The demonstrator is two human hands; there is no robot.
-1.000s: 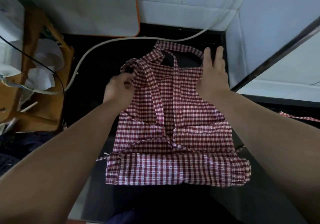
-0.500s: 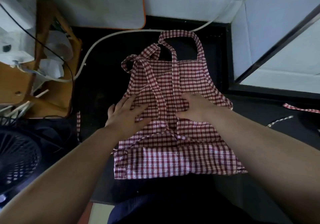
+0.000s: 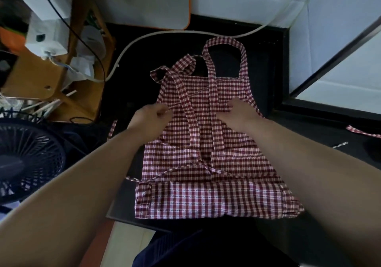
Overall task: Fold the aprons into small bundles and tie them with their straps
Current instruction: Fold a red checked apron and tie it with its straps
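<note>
Both hands have left the middle of the cloth, where they lay flat half a second ago, and moved out to its sides. The left grip (image 3: 151,117) is clenched, pinching the left edge of the checked apron (image 3: 237,163); the right grip (image 3: 241,112) is curled on the cloth by the right edge. The apron lies flat on the dark worktop (image 3: 299,134), hem folded up nearest the person, neck loop (image 3: 223,40) at the far end, and two straps (image 3: 191,120) crossing its bib. A fan (image 3: 26,159) stands to the left
</note>
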